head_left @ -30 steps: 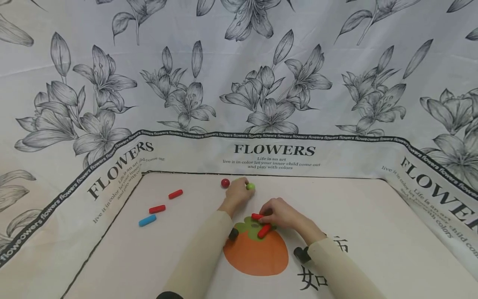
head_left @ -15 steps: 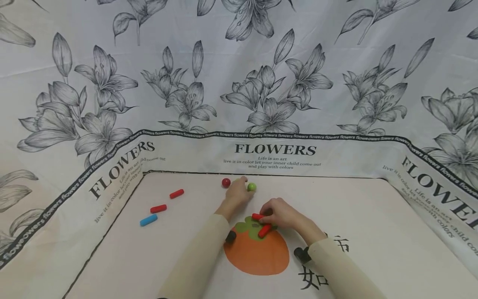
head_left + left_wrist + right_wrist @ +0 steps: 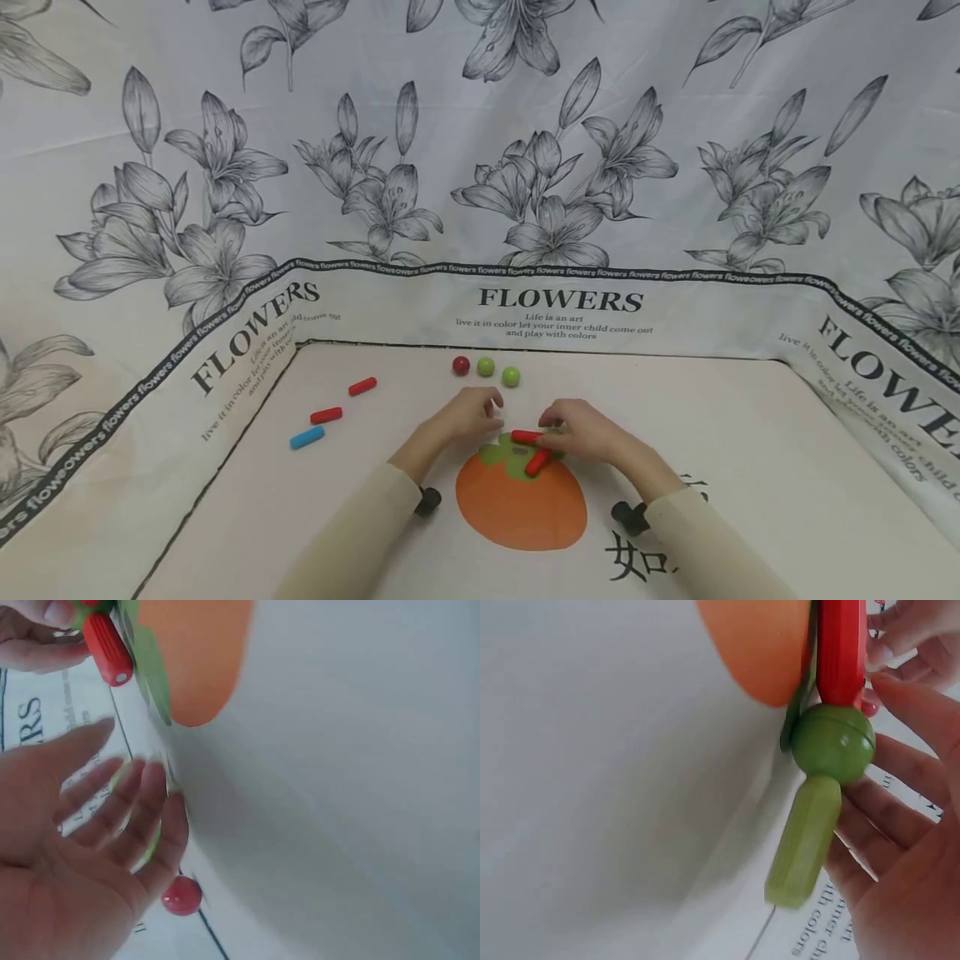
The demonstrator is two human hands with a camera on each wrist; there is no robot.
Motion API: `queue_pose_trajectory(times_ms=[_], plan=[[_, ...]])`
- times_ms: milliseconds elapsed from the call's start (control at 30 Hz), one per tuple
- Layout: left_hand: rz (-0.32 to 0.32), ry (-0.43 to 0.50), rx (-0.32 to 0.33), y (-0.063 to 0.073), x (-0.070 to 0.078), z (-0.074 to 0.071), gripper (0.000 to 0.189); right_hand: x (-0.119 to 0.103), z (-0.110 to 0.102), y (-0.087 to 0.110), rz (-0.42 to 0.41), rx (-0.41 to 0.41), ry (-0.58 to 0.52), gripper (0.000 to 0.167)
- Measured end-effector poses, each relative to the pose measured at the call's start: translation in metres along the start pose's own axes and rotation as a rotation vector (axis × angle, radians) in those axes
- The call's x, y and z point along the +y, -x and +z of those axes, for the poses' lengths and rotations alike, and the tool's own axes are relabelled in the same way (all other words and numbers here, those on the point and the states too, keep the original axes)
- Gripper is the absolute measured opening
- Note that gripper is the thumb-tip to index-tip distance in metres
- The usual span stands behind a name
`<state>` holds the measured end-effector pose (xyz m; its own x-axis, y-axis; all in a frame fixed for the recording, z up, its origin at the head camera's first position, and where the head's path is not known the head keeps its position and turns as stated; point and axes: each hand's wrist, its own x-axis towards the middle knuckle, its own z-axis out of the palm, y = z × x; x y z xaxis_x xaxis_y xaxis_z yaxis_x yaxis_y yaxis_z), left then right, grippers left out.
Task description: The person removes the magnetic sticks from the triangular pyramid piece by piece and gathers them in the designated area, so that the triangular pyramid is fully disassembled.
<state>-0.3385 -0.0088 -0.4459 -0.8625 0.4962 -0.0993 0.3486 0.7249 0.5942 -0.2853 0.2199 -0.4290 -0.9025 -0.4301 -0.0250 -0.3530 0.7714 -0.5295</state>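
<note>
Gripping w/ R, L wide

My R hand (image 3: 581, 429) holds a green ball (image 3: 832, 742), thumb on it; a lt green stick (image 3: 802, 844) & 2 red sticks (image 3: 537, 462) run out from there, above the printed fruit's (image 3: 521, 504) leaves. My L hand (image 3: 468, 414) is wide, fingers apart, nr the red ends. Beyond: red ball (image 3: 461, 366), 2 lime balls (image 3: 486, 366). Far L: blue stick (image 3: 307, 437).

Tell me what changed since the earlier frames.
The left hand drew back from one green ball, down the head view; a second green ball now shows between it and the red ball. The right hand still holds the stick-and-ball toy; the loose sticks stayed put.
</note>
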Motion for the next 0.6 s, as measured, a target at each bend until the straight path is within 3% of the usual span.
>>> queue_pose_trajectory(times_ms=[200,333,600], plan=[[0.080,-0.018,-0.083,0.013,0.005,0.006,0.035,0.000,-0.008,0.015,-0.011,0.078,0.117,0.027],[0.108,-0.028,-0.088,0.013,0.009,0.010,0.037,0.002,-0.007,0.018,-0.016,0.095,0.150,0.026],[0.141,-0.024,-0.080,0.009,0.011,0.019,0.029,0.010,-0.002,0.019,-0.026,0.096,0.112,0.019]])
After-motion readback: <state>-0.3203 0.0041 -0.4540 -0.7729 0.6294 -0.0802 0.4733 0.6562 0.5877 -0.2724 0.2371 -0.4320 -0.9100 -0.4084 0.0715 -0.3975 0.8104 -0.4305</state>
